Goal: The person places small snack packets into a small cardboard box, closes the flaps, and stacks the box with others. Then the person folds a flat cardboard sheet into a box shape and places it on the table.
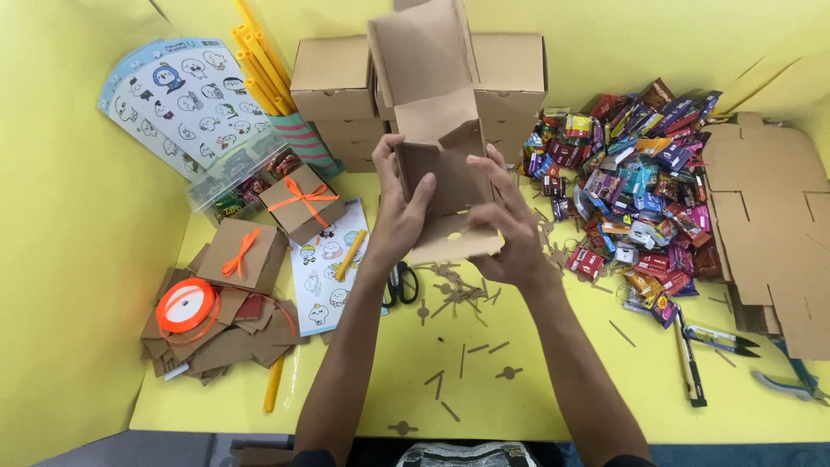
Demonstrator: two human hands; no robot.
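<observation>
Far left, sticker sheets lie against the yellow wall, yellow tubes beside them; nearer, two tied boxes with orange bows, an orange ribbon spool on cardboard scraps, one more sticker sheet. Centre: a half-folded box is held up off the counter, between both hands, in front of stacked finished boxes. Its long axis runs near-to-far, lid flap standing at the far end, open base panel toward the near edge. Left hand grips the box's left wall, thumb across the inner flap, fingers curled behind and clamped. Right hand grips the right side lower down, fingers pressed on a side flap, also clenched on cardboard. Both hands touch the box; the left sits slightly farther and higher, the right nearer the loose bottom panel. Scissors lie on the counter under the left wrist. Right: a big candy pile, then flat box blanks at far right, a knife and pliers near the right edge.
</observation>
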